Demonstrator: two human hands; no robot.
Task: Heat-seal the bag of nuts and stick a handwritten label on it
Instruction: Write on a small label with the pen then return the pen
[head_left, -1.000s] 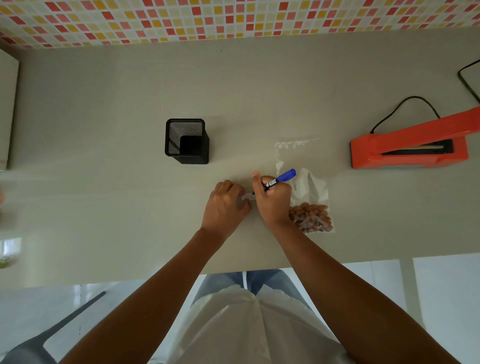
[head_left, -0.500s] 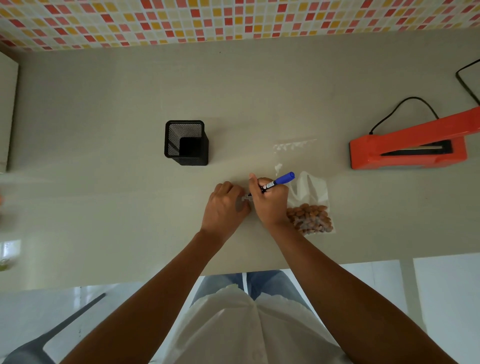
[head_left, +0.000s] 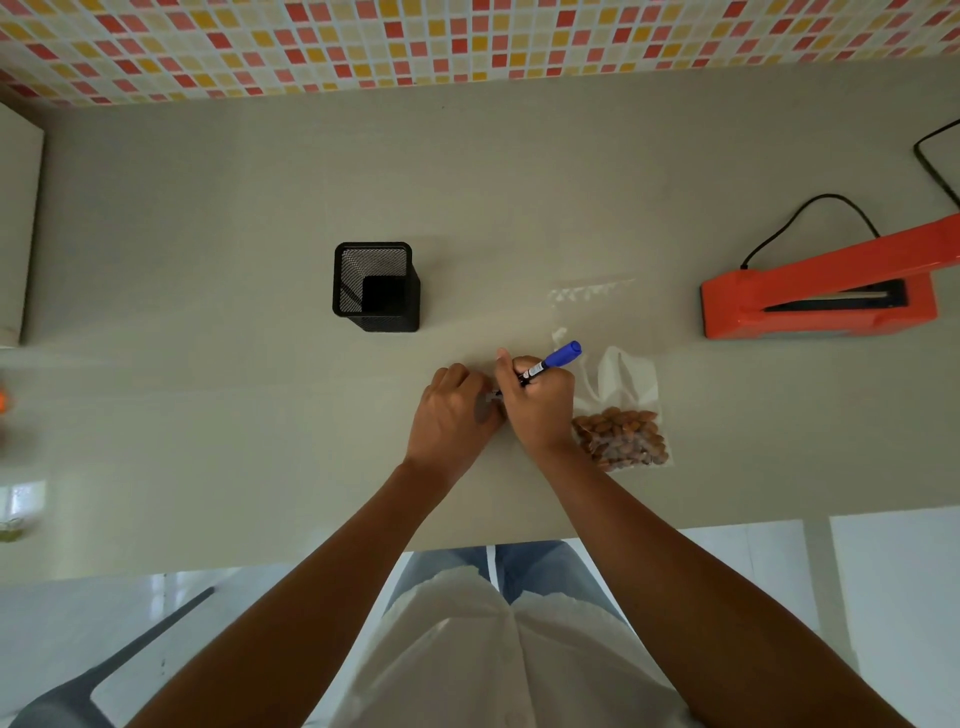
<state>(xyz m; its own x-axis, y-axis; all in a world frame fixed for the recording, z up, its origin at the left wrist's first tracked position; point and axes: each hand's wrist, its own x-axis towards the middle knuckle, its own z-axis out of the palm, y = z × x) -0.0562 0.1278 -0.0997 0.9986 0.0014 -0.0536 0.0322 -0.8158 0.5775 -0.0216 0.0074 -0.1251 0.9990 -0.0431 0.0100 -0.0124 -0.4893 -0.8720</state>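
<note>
Near the counter's front edge, my left hand (head_left: 451, 410) pins the label (head_left: 491, 399) while my right hand (head_left: 537, 402) grips the marker (head_left: 545, 365); bag of nuts (head_left: 621, 415) lies beside. A slipping label would smear ink.

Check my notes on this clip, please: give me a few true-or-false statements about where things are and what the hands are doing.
1. The right hand holds a blue-capped marker. True.
2. The bag of nuts lies inside the orange sealer. False: it lies on the table, beside the right hand, apart from the sealer.
3. The black mesh pen holder stands upright. True.
4. The left hand rests on the sealer. False: it is next to the right hand, at the marker's tip.
</note>
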